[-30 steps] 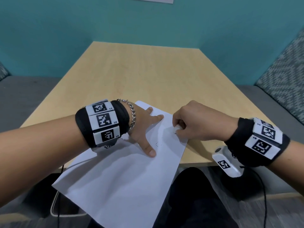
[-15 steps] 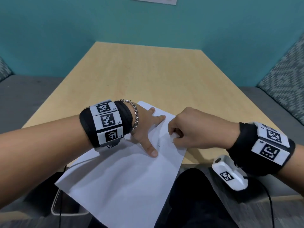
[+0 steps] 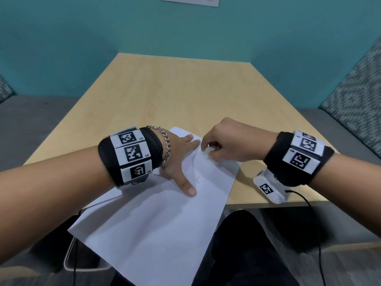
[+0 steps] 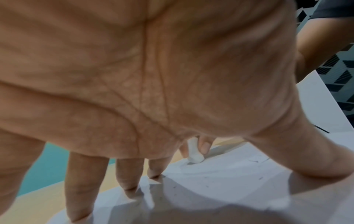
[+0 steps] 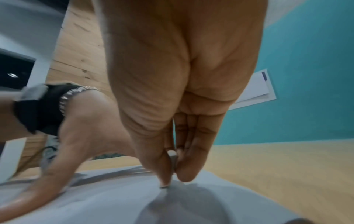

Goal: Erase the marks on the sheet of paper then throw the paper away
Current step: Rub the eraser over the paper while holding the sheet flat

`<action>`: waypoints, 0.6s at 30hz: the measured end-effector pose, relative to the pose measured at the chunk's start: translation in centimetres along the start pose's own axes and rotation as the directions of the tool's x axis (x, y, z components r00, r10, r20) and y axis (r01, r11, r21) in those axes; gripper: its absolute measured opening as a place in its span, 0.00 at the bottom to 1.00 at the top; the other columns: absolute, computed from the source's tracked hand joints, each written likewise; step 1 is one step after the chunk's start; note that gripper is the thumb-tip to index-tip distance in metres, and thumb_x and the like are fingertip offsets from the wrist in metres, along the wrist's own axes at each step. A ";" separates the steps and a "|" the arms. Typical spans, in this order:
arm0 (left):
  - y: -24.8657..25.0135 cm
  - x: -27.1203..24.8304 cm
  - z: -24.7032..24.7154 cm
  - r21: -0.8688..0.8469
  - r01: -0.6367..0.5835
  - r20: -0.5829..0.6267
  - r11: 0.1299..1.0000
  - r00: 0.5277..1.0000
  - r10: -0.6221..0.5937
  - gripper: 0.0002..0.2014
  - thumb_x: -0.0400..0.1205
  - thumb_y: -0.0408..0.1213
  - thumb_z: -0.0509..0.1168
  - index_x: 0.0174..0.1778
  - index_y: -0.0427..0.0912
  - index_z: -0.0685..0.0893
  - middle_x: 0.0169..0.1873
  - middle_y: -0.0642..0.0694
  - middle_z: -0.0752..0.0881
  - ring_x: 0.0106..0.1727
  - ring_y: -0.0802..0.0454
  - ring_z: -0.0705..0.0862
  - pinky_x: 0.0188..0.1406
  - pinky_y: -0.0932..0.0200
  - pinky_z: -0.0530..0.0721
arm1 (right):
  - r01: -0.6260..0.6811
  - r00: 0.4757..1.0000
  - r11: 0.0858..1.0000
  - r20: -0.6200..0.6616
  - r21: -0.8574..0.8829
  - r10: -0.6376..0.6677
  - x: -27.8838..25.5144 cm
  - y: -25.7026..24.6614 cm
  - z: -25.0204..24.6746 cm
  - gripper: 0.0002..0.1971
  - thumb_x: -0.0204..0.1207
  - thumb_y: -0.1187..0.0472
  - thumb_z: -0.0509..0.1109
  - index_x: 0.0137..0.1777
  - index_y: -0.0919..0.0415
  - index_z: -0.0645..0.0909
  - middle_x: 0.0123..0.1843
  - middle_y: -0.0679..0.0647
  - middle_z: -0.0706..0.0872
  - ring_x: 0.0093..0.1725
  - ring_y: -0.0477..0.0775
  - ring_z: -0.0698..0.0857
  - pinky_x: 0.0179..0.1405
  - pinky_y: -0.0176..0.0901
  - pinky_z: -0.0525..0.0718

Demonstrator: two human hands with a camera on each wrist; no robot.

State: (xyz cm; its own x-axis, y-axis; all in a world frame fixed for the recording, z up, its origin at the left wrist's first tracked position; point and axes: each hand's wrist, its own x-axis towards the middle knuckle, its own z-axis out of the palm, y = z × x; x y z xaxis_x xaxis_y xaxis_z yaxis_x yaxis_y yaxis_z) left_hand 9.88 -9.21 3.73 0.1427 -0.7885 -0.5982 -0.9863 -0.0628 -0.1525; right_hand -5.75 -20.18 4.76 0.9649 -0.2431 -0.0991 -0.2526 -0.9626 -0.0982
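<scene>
Paper (image 3: 156,230) lies on the wooden table (image 3: 165,96), with its near part hanging off the front edge. The left hand (image 3: 181,159) lies flat on it, fingers straight and spread, pressing it down. The right hand (image 3: 228,141) is curled, and its thumb and fingers pinch a small white eraser (image 3: 206,152). The eraser's tip touches the paper, which wrinkles a little there. Faint pencil marks (image 3: 200,179) show near the left thumb; they are too small to read.

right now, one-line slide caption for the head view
Left hand pins paper while right hand rubs eraser on it.
</scene>
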 end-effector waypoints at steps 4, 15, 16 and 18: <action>0.0 0.0 0.1 0.013 0.016 0.018 1.000 1.000 -0.016 0.75 0.59 0.86 0.69 0.91 0.61 0.29 0.91 0.57 0.32 0.91 0.41 0.62 0.85 0.33 0.68 | -0.007 0.996 0.999 0.088 0.043 0.003 -1.3 0.6 -0.7 0.10 0.79 0.57 0.75 0.56 0.49 0.94 0.34 0.46 0.89 0.34 0.45 0.83 0.33 0.33 0.79; 0.3 -0.3 -0.2 0.006 0.031 0.015 1.000 0.999 -0.031 0.74 0.61 0.85 0.69 0.91 0.59 0.29 0.92 0.56 0.32 0.91 0.40 0.63 0.84 0.34 0.69 | -0.041 0.997 0.999 0.074 0.024 0.039 -2.1 0.2 -0.1 0.10 0.75 0.59 0.69 0.49 0.48 0.91 0.31 0.48 0.87 0.32 0.50 0.83 0.33 0.49 0.85; 0.3 -0.4 -0.1 0.007 0.036 0.015 0.999 0.999 -0.037 0.74 0.62 0.86 0.68 0.91 0.59 0.29 0.92 0.56 0.32 0.91 0.40 0.63 0.84 0.33 0.69 | -0.057 0.995 0.998 0.086 0.021 0.055 -2.7 0.2 -0.4 0.09 0.75 0.58 0.70 0.49 0.48 0.92 0.31 0.47 0.88 0.32 0.49 0.83 0.34 0.49 0.86; 0.3 -0.4 -0.1 0.004 0.055 0.010 0.998 0.998 -0.055 0.74 0.61 0.87 0.67 0.91 0.59 0.29 0.92 0.56 0.32 0.90 0.39 0.64 0.84 0.33 0.69 | -0.068 0.996 0.997 0.055 0.029 0.066 -3.8 0.2 -0.9 0.09 0.76 0.57 0.71 0.50 0.49 0.92 0.31 0.43 0.87 0.34 0.44 0.83 0.34 0.43 0.84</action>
State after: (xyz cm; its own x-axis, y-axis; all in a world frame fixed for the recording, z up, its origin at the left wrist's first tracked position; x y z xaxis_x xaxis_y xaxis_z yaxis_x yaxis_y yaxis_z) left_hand 9.47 -9.00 4.01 0.1973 -0.7777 -0.5968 -0.9767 -0.1037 -0.1879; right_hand -9.36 -19.55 6.06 0.9406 -0.2995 -0.1597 -0.3196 -0.9400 -0.1195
